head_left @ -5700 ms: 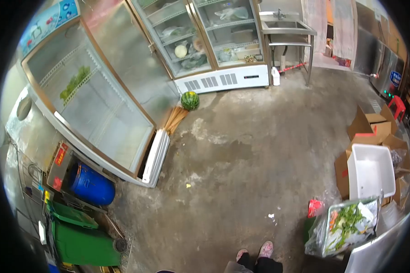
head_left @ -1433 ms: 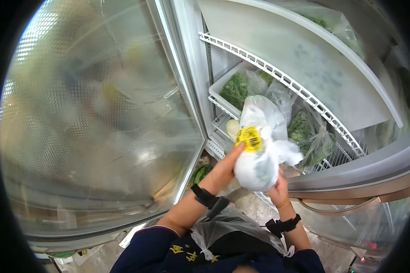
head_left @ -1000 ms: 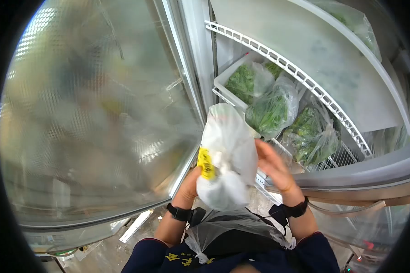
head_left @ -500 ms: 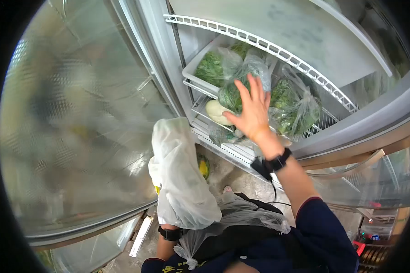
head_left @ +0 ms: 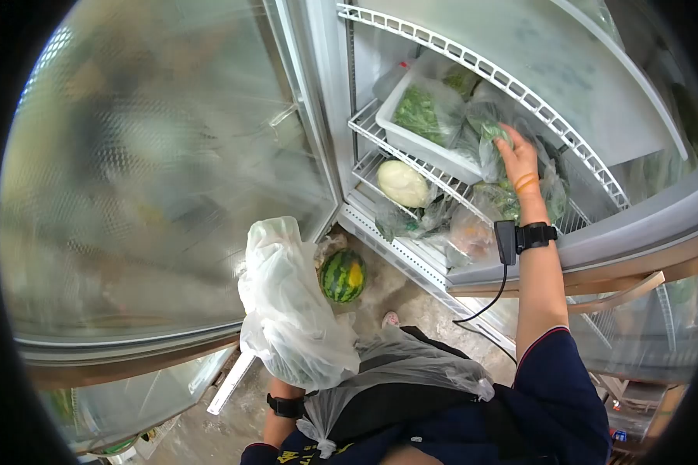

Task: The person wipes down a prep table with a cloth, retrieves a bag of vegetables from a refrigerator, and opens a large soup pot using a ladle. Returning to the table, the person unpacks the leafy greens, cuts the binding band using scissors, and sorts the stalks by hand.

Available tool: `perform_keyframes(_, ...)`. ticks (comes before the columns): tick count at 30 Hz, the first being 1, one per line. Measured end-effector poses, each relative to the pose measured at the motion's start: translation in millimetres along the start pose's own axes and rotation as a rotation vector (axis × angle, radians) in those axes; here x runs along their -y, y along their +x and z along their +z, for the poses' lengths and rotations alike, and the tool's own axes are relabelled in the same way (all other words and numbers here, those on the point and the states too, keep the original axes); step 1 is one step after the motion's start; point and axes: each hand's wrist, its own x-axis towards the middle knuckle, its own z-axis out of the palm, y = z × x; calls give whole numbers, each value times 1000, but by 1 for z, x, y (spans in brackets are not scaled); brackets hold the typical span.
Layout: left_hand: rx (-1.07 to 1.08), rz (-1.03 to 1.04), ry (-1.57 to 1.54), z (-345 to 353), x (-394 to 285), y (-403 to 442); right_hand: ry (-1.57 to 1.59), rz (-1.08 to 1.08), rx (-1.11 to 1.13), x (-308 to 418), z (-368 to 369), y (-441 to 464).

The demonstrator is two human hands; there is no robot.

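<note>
Bagged greens (head_left: 485, 128) lie at the white tub's (head_left: 426, 150) right end, my right hand (head_left: 521, 159) half closed on them; white bag (head_left: 291, 302) covers my left hand (head_left: 285, 390), grip indeterminable.

A white tub (head_left: 429, 147) of greens (head_left: 417, 115) and, lower down, a pale round vegetable (head_left: 402, 184) sit left of the right hand (head_left: 521, 159), a striped watermelon (head_left: 341, 277) lies on the floor (head_left: 392, 293) between it and the left hand (head_left: 285, 388), and an open glass door (head_left: 155, 209) stands left of both.
</note>
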Motion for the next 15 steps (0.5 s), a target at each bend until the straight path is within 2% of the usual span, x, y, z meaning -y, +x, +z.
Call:
perform_keyframes(2, -1, -2, -2, -1, 1, -1, 39, -1, -183, -13, 11, 2)
perform_keyframes(3, -7, -3, -2, -3, 2, -2, 38, -8, -184, -16, 7, 9)
perform_keyframes(5, -17, -4, -9, -7, 4, -5, 761, 351, -815, -22, 1, 25)
perform_keyframes(6, -23, -6, -14, -8, 5, -8, 758, 353, -815, -32, -10, 31)
perform_keyframes(8, -43, -7, -26, -14, 6, -13, 1361, 229, -714, -56, -49, 45)
perform_keyframes(10, -52, -10, -25, -16, 6, -16, 1361, 221, -673, -76, -57, 52)
perform_keyframes(11, -48, -10, -21, -16, 6, -16, 1254, 213, -595, -75, -56, 50)
perform_keyframes(15, -36, -16, -4, -12, 2, -6, 1202, 188, -640, -49, -37, 38)
